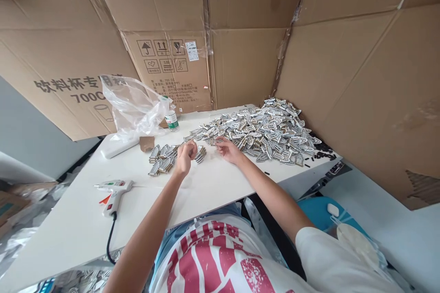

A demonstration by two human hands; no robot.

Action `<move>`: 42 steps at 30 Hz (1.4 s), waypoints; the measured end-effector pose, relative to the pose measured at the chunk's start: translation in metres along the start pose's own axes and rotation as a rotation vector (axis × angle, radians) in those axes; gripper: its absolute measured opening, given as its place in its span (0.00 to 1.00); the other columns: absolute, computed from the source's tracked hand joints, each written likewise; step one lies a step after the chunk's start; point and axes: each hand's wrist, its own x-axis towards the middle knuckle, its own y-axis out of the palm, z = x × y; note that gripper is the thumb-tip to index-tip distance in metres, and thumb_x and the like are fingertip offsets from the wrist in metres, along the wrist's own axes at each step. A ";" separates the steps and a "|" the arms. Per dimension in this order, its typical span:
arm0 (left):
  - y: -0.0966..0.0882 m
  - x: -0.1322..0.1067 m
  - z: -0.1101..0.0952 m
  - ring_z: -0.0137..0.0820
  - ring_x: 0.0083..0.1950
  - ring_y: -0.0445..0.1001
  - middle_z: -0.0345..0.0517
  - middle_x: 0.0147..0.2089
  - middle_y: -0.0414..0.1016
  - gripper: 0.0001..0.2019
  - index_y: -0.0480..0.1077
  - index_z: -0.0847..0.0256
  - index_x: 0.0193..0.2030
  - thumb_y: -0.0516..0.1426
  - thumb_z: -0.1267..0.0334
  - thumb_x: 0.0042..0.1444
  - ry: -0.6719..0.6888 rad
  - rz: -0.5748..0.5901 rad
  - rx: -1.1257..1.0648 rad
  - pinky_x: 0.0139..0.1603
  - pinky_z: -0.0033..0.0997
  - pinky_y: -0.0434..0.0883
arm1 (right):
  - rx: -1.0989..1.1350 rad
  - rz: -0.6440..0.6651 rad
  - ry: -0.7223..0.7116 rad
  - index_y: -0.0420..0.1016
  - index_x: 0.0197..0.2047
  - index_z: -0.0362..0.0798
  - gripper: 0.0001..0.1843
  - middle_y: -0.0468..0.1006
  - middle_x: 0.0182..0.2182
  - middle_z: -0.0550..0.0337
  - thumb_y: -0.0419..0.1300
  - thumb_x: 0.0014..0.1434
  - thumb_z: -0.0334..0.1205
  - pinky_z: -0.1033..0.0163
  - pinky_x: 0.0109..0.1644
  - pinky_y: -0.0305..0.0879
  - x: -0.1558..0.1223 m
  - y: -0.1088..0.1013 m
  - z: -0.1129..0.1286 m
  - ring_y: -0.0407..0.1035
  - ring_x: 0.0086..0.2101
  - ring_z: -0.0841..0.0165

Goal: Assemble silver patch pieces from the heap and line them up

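Observation:
My left hand (186,155) is closed in a loose fist above the white table, and what it holds, if anything, is hidden. Right beside it lies a small stack of flat grey-and-white pieces (200,154). To its left are several more stacks of the same pieces (162,160). At the near edge of a large heap of these oval slotted pieces (264,130), my right hand (228,151) has its thumb and fingertips drawn together. Whether a piece sits between those fingertips is too small to make out.
A white glue gun (115,192) with a black cord lies on the table (147,213) at left. Behind stand a clear plastic bag (132,110), a green-labelled bottle (171,120) and a cardboard scrap (146,143). Tall cardboard (240,64) walls the back; small black bits (325,151) lie at right.

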 end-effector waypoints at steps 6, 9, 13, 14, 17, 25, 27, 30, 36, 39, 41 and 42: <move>0.005 -0.014 0.005 0.32 0.27 0.52 0.40 0.24 0.53 0.25 0.55 0.56 0.25 0.56 0.46 0.68 0.353 -0.095 0.480 0.32 0.36 0.51 | 0.066 -0.059 -0.007 0.81 0.45 0.50 0.21 0.79 0.30 0.68 0.73 0.48 0.26 0.71 0.28 0.59 0.000 0.000 -0.001 0.63 0.24 0.77; 0.008 -0.021 0.009 0.34 0.28 0.56 0.43 0.26 0.59 0.24 0.58 0.56 0.26 0.53 0.46 0.71 0.430 -0.058 0.600 0.34 0.36 0.54 | 0.090 -0.073 0.015 0.81 0.46 0.50 0.22 0.81 0.32 0.67 0.71 0.48 0.24 0.71 0.28 0.59 -0.002 0.000 -0.001 0.63 0.24 0.78; 0.014 -0.024 0.013 0.36 0.30 0.61 0.47 0.30 0.67 0.20 0.65 0.55 0.30 0.50 0.48 0.73 0.450 -0.046 0.672 0.36 0.36 0.60 | 0.105 -0.065 0.054 0.80 0.46 0.50 0.22 0.81 0.31 0.66 0.69 0.49 0.23 0.69 0.28 0.59 -0.005 0.000 0.000 0.63 0.23 0.77; 0.015 -0.025 0.014 0.36 0.31 0.63 0.48 0.31 0.69 0.19 0.67 0.55 0.32 0.51 0.49 0.73 0.448 -0.043 0.675 0.38 0.36 0.62 | 0.116 -0.063 0.059 0.80 0.47 0.50 0.22 0.80 0.31 0.67 0.69 0.49 0.23 0.69 0.28 0.59 -0.006 0.001 0.000 0.63 0.23 0.76; 0.017 -0.025 0.017 0.38 0.35 0.69 0.51 0.36 0.75 0.15 0.72 0.56 0.38 0.52 0.52 0.73 0.454 -0.046 0.652 0.44 0.37 0.66 | 0.154 -0.057 0.074 0.80 0.48 0.50 0.23 0.78 0.30 0.67 0.67 0.50 0.22 0.68 0.28 0.59 -0.006 0.003 0.002 0.62 0.24 0.76; 0.025 -0.025 0.028 0.38 0.38 0.73 0.54 0.41 0.78 0.17 0.74 0.56 0.43 0.54 0.46 0.73 0.414 -0.073 0.580 0.46 0.36 0.70 | 0.164 0.010 0.147 0.80 0.50 0.50 0.22 0.73 0.28 0.68 0.66 0.54 0.22 0.70 0.27 0.59 -0.003 0.004 0.005 0.61 0.24 0.75; 0.029 -0.025 0.028 0.38 0.39 0.73 0.54 0.41 0.77 0.18 0.73 0.56 0.43 0.52 0.45 0.74 0.419 -0.039 0.601 0.45 0.36 0.70 | 0.162 0.034 0.169 0.80 0.50 0.50 0.21 0.72 0.28 0.67 0.66 0.55 0.22 0.69 0.26 0.60 -0.003 0.005 0.005 0.61 0.24 0.74; 0.033 -0.025 0.030 0.39 0.39 0.73 0.54 0.40 0.76 0.20 0.72 0.56 0.42 0.48 0.46 0.75 0.445 -0.002 0.647 0.43 0.36 0.70 | 0.159 0.045 0.203 0.81 0.51 0.50 0.22 0.72 0.28 0.67 0.67 0.55 0.22 0.69 0.25 0.61 -0.004 0.006 0.006 0.61 0.25 0.73; 0.033 -0.028 0.029 0.35 0.30 0.63 0.47 0.30 0.66 0.18 0.66 0.56 0.30 0.56 0.49 0.70 0.475 0.125 0.687 0.35 0.35 0.62 | 0.240 0.104 0.303 0.79 0.55 0.47 0.20 0.74 0.31 0.65 0.65 0.61 0.23 0.74 0.25 0.64 -0.004 0.004 0.008 0.62 0.25 0.75; 0.034 -0.031 0.027 0.32 0.27 0.58 0.43 0.27 0.63 0.19 0.64 0.56 0.26 0.62 0.50 0.63 0.442 0.194 0.665 0.33 0.33 0.58 | 0.231 0.121 0.361 0.78 0.51 0.45 0.14 0.77 0.38 0.60 0.66 0.63 0.25 0.74 0.23 0.64 -0.002 0.002 0.008 0.61 0.25 0.76; 0.035 -0.032 0.026 0.31 0.26 0.57 0.43 0.26 0.62 0.19 0.63 0.55 0.24 0.64 0.52 0.59 0.427 0.227 0.656 0.33 0.33 0.57 | 0.182 0.136 0.391 0.77 0.47 0.45 0.09 0.74 0.36 0.61 0.67 0.64 0.27 0.73 0.23 0.64 -0.001 0.001 0.008 0.61 0.25 0.76; 0.036 -0.032 0.025 0.31 0.26 0.56 0.42 0.25 0.62 0.19 0.63 0.55 0.23 0.64 0.53 0.58 0.422 0.246 0.655 0.33 0.33 0.57 | 0.139 0.136 0.392 0.76 0.45 0.45 0.07 0.72 0.33 0.63 0.67 0.65 0.29 0.73 0.24 0.64 -0.001 0.002 0.008 0.60 0.25 0.76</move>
